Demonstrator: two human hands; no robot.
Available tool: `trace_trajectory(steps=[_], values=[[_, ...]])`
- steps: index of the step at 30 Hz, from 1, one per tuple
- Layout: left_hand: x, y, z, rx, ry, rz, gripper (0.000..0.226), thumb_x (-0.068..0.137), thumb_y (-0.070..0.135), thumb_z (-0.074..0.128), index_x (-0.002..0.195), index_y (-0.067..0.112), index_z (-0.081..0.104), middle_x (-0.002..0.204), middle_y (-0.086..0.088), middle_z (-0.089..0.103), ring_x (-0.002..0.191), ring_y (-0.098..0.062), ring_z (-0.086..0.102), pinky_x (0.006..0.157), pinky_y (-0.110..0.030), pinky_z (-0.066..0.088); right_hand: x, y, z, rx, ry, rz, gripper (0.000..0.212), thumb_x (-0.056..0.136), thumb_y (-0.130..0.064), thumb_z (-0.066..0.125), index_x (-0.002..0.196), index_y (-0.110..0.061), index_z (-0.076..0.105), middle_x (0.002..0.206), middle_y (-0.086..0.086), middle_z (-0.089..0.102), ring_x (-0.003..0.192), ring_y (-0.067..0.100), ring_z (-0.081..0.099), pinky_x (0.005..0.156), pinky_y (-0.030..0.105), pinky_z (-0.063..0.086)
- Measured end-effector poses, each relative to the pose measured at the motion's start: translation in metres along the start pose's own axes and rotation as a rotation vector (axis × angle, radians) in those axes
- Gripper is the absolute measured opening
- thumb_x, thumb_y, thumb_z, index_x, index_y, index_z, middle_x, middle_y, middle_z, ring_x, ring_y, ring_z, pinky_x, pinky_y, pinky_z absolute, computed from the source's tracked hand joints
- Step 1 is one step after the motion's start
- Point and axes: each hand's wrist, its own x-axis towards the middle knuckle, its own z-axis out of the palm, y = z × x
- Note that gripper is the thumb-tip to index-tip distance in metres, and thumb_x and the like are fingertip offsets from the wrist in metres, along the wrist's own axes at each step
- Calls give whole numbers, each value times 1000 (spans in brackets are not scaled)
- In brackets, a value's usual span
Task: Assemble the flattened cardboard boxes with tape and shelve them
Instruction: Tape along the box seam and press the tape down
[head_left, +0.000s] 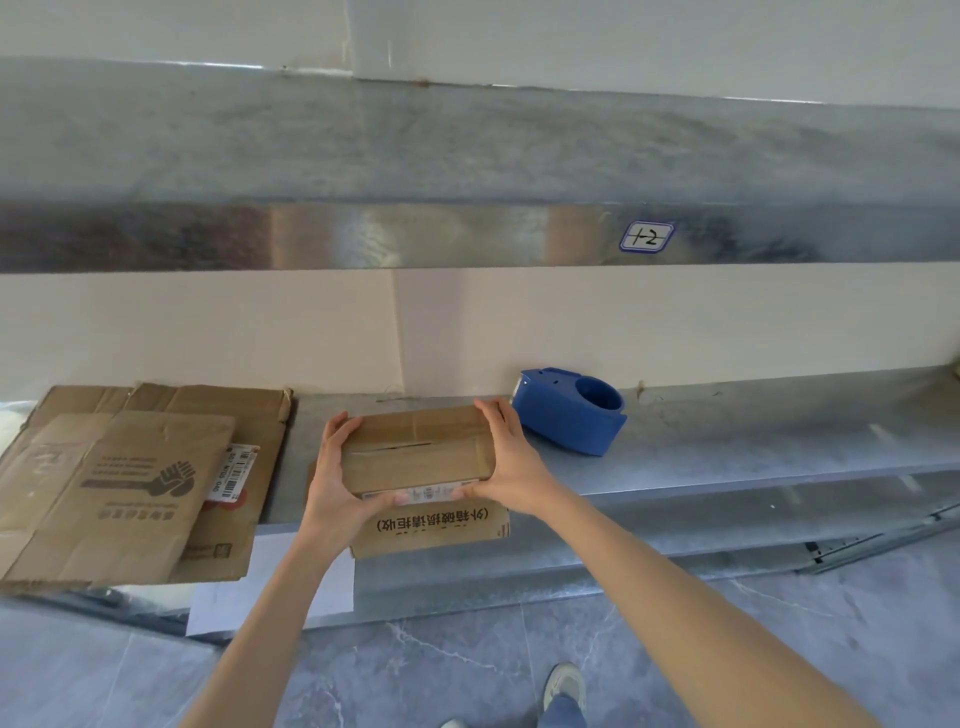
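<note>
Several steel shelves (727, 431), grey tiled floor (779, 623)

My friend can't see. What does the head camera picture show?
A left hand and right hand hold a small cardboard box by its ends at a metal shelf. A blue tape dispenser sits right of it, flattened boxes left.

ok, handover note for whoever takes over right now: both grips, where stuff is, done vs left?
Left grip and right grip: each holds one end of the small box, at the front edge of the shelf.
Tape dispenser: on the shelf just right of the box, not held.
Flattened boxes: stacked at the shelf's left end.
Done: this box is folded up, flaps closed; a slit shows along the top seam.
Left: likely tape that seam, shelve it, then the flat stack.
</note>
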Motion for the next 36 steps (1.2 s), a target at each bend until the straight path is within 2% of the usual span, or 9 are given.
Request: trace_trajectory(steps=[4, 8, 13, 20, 24, 28, 30, 33, 36], values=[[1, -3, -1, 23, -3, 18, 104, 58, 13, 94, 143, 32, 38, 154, 23, 22, 140, -7, 33, 115, -45, 34, -3, -4, 1, -51, -7, 26, 129, 68, -42, 88, 156, -37, -6, 157, -22, -31, 149, 16, 18, 114, 38, 31], [2, -3, -2, 33, -3, 23, 105, 57, 12, 94, 143, 30, 38, 152, 25, 23, 134, 3, 33, 114, -37, 34, -4, -9, -2, -117, -23, 35, 129, 71, -44, 85, 156, -35, -11, 157, -17, -33, 147, 21, 27, 111, 40, 37], [4, -1, -4, 65, -23, 38, 103, 59, 11, 93, 145, 23, 37, 156, 11, 22, 141, -10, 30, 117, -40, 31, -6, -13, -3, -198, -13, 26, 127, 73, -49, 82, 156, -32, -12, 158, -9, -34, 144, 23, 34, 107, 42, 43], [11, -4, -32, 116, -139, 58, 100, 58, 15, 95, 141, 29, 41, 142, 18, 28, 129, -7, 42, 109, -39, 42, -6, -11, -9, -69, 42, 1, 124, 66, -41, 89, 157, -36, 5, 165, -6, -14, 150, 20, 19, 117, 36, 27], [3, 3, -33, 145, -42, 97, 102, 47, 26, 98, 135, 29, 47, 133, 18, 31, 123, -5, 46, 100, -32, 47, -2, -9, -10, -40, 63, -82, 116, 68, -29, 90, 156, -38, 14, 165, -14, -5, 150, 17, 17, 116, 32, 25], [-9, 3, -21, 180, 62, 70, 99, 54, 22, 96, 136, 32, 42, 131, 21, 28, 118, 12, 39, 102, -29, 44, 3, -9, -6, -33, 92, -98, 104, 75, -25, 85, 156, -38, 19, 165, -15, 0, 149, 14, 19, 119, 38, 30], [-10, 2, -18, 173, 83, 46, 98, 57, 21, 95, 138, 32, 40, 132, 20, 27, 121, 4, 39, 106, -33, 42, 3, -8, -4, -11, 147, -84, 98, 78, -27, 82, 155, -36, 22, 165, -7, 12, 149, 18, 23, 119, 40, 29], [-6, 0, -20, 165, 45, 44, 99, 60, 23, 94, 140, 32, 37, 141, 18, 22, 128, -1, 35, 109, -30, 39, 3, -7, -6, 22, 121, -67, 103, 79, -32, 81, 157, -36, 13, 165, -4, 15, 149, 18, 23, 120, 41, 27], [-4, -3, -23, 144, 12, 33, 101, 60, 22, 94, 142, 27, 36, 147, 15, 24, 128, 9, 35, 107, -27, 41, 3, -6, -6, 30, 29, -39, 112, 82, -46, 74, 157, -35, -9, 166, -9, -3, 150, 14, 14, 120, 36, 20]])
